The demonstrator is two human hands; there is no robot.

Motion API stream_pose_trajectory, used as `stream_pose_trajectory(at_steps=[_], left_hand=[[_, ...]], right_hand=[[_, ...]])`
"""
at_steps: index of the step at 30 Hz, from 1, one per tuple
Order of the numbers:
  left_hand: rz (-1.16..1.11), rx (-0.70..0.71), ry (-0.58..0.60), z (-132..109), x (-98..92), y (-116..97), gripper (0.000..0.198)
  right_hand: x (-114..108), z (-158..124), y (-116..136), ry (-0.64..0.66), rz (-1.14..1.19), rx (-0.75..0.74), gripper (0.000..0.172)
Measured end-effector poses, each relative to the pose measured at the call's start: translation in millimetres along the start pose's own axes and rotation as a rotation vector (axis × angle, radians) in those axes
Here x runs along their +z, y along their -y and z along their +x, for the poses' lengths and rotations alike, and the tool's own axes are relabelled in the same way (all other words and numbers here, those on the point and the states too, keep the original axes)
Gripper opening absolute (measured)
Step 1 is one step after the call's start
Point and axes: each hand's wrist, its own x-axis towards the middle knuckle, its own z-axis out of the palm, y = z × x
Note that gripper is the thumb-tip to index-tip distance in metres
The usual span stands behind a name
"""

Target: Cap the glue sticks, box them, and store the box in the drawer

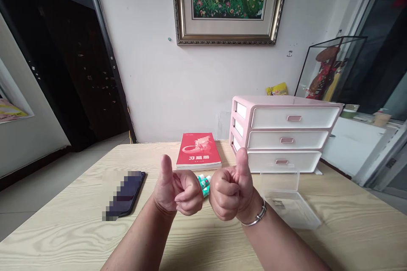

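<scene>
My left hand (182, 190) is held up over the table with its fingers curled into a fist and its thumb pointing up. Beside it, a small gap away, my right hand (229, 190) makes the same thumb-up fist, with a silver bangle (258, 216) round the wrist. Nothing shows in either hand. Behind and between them lie small green tubes with white ends (205, 183), partly hidden by my hands. Farther back is a thick red book (199, 152), lying flat. An open clear plastic box (292, 207) stands to the right of my right hand.
A dark phone (129, 194) lies on the left of the wooden table (63, 228). A pink and white three-drawer cabinet (286, 135) stands at the back right, all drawers closed. A yellow packet (277, 89) shows behind it. A framed picture (227, 38) hangs on the wall.
</scene>
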Motion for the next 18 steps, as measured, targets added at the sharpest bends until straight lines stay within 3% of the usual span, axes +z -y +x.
stream_pose_trajectory(at_steps=[5, 12, 18], left_hand=[[-0.033, -0.023, -0.027, -3.5, -6.4, 1.0, 0.084], [-0.043, -0.062, -0.066, -6.4, -12.1, -0.9, 0.084], [-0.075, -0.069, -0.093, -8.1, -21.3, -0.4, 0.084]], right_hand=[[-4.9, -1.0, -1.1, 0.027, 0.018, -0.003, 0.082], [-21.0, -16.2, 2.6, -0.167, -0.040, 0.067, 0.082], [-28.9, -20.5, 8.7, -0.171, -0.049, 0.065, 0.082]])
